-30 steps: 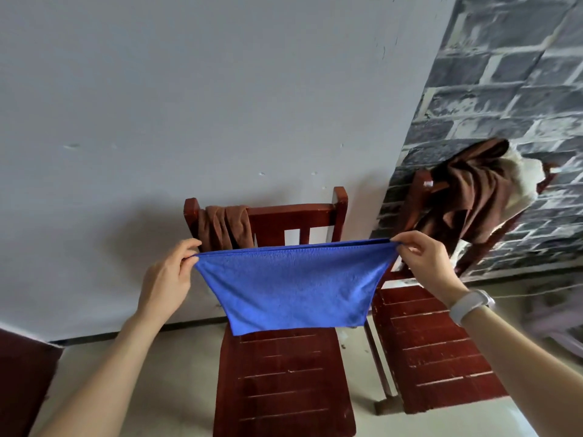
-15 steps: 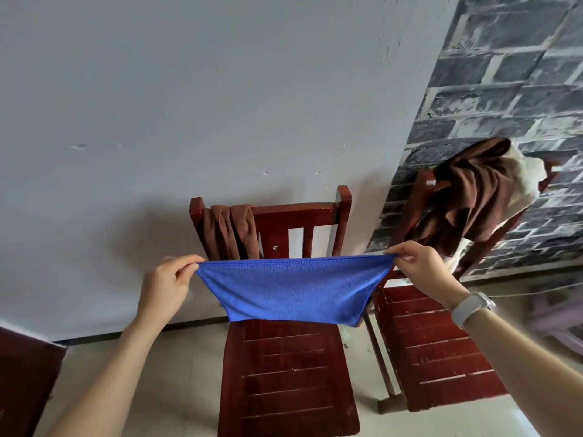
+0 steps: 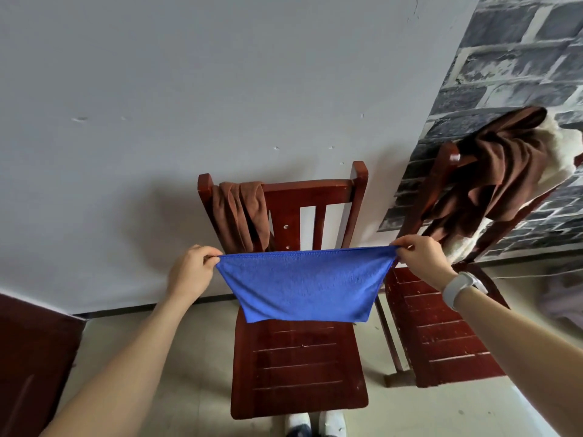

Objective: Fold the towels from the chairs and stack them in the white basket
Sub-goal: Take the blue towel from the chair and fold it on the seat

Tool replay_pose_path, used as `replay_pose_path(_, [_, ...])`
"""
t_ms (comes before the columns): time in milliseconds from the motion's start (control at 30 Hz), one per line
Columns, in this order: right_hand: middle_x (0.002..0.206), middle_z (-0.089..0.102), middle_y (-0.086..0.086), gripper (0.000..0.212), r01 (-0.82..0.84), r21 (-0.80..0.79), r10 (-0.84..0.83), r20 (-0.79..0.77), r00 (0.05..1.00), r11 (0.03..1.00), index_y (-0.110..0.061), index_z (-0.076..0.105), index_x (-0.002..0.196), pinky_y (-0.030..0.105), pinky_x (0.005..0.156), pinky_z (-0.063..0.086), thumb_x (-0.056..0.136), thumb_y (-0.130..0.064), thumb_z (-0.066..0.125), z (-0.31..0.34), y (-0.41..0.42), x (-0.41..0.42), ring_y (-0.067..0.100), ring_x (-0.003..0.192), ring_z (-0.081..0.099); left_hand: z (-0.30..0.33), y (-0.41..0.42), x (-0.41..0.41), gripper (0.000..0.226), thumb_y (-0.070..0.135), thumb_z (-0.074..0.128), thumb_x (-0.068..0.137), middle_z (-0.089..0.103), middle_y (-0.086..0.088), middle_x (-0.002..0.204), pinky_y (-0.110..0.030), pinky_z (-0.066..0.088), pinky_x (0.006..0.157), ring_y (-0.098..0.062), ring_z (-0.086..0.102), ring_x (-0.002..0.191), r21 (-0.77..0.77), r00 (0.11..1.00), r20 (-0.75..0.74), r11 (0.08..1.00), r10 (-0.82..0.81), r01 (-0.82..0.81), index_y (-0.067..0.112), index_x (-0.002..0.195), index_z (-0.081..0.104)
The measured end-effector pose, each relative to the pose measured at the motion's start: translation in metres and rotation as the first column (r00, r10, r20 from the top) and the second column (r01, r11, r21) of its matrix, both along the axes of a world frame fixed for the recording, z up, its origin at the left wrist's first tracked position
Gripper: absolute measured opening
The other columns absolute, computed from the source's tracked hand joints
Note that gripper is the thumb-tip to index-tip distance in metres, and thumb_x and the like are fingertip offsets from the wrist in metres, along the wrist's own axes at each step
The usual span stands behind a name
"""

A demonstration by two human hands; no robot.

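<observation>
My left hand (image 3: pixel 189 272) and right hand (image 3: pixel 421 260) pinch the top corners of a fuzzy blue towel (image 3: pixel 303 283), stretched taut, hanging as a trapezoid above the wooden chair (image 3: pixel 299 370).

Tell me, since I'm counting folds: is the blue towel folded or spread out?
Folded: the blue towel hangs doubled, stretched between left hand and right hand.

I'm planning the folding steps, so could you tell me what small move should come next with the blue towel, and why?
Probably bring the two hands together to fold it in half. The left hand and right hand each pinch a top corner of the blue towel, which hangs stretched flat above the chair seat; the basket is out of view.
</observation>
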State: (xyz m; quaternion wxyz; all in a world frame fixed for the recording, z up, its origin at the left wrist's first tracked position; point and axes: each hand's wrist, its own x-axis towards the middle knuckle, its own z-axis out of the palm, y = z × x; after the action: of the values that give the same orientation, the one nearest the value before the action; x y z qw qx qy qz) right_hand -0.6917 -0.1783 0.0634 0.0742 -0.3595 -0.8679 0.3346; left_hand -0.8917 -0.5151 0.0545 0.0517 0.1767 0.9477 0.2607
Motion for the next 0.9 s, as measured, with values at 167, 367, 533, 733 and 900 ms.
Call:
replay_pose_path(167, [0.094, 0.069, 0.017, 0.026, 0.08, 0.001, -0.08, -0.031, 0.996, 0.997, -0.002, 0.07, 0.097, 0.023, 0.079, 0.037, 0.082, 0.004, 0.049, -0.02, 0.0, -0.032, 0.03, 0.094, 0.061, -0.015, 0.013, -0.02, 0.018, 0.008, 0.052, 0.089, 0.064, -0.012, 0.106, -0.032, 0.039, 0.074, -0.033, 0.058, 0.096, -0.011, 0.998, -0.035, 0.999, 0.049, -0.05, 0.01, 0.099, 0.067])
replay_pose_path(367, [0.09, 0.062, 0.013, 0.024, 0.038, -0.021, -0.039, -0.056, 0.998, 0.999, 0.001, 0.066, 0.098, 0.012, 0.061, 0.033, 0.084, 0.007, 0.047, -0.033, -0.01, -0.028, 0.022, 0.074, 0.056, -0.033, -0.007, -0.005, 0.016, 0.007, 0.049, 0.09, 0.067, -0.015, 0.081, -0.034, 0.04, 0.069, -0.035, 0.06, 0.079, 0.082, 0.998, -0.055, 0.996, 0.037, -0.033, 0.007, 0.101, 0.061])
replay_pose_path(533, [0.086, 0.062, 0.014, 0.023, -0.048, -0.011, 0.048, -0.016, 0.999, 0.999, 0.0, 0.067, 0.094, 0.006, 0.052, 0.036, 0.083, 0.009, 0.049, -0.043, -0.013, -0.023, 0.023, 0.068, 0.053, -0.05, -0.029, -0.002, 0.014, 0.004, 0.051, 0.089, 0.064, -0.018, 0.071, -0.039, 0.046, 0.07, -0.036, 0.061, 0.073, 0.057, 0.999, -0.038, 0.998, 0.028, -0.025, 0.004, 0.097, 0.063])
replay_pose_path(733, [0.088, 0.063, 0.016, 0.027, 0.002, -0.025, -0.002, 0.0, 1.0, 1.0, 0.0, 0.065, 0.098, 0.016, 0.065, 0.043, 0.084, 0.007, 0.043, -0.049, -0.007, -0.05, 0.015, 0.063, 0.057, -0.065, -0.013, -0.017, 0.016, 0.001, 0.049, 0.09, 0.063, -0.016, 0.064, -0.028, 0.04, 0.066, -0.032, 0.063, 0.063, 0.112, 0.998, 0.015, 0.991, 0.067, -0.068, -0.001, 0.099, 0.061])
replay_pose_path(900, [0.096, 0.067, 0.022, 0.028, 0.032, -0.031, -0.032, 0.001, 1.0, 0.999, -0.001, 0.066, 0.098, 0.036, 0.086, 0.045, 0.082, 0.006, 0.045, -0.058, -0.001, -0.068, 0.037, 0.093, 0.06, -0.08, -0.003, -0.034, 0.017, 0.002, 0.049, 0.089, 0.068, -0.019, 0.075, -0.046, 0.054, 0.076, -0.034, 0.065, 0.073, 0.214, 0.989, 0.083, 0.967, 0.126, -0.141, 0.002, 0.099, 0.062])
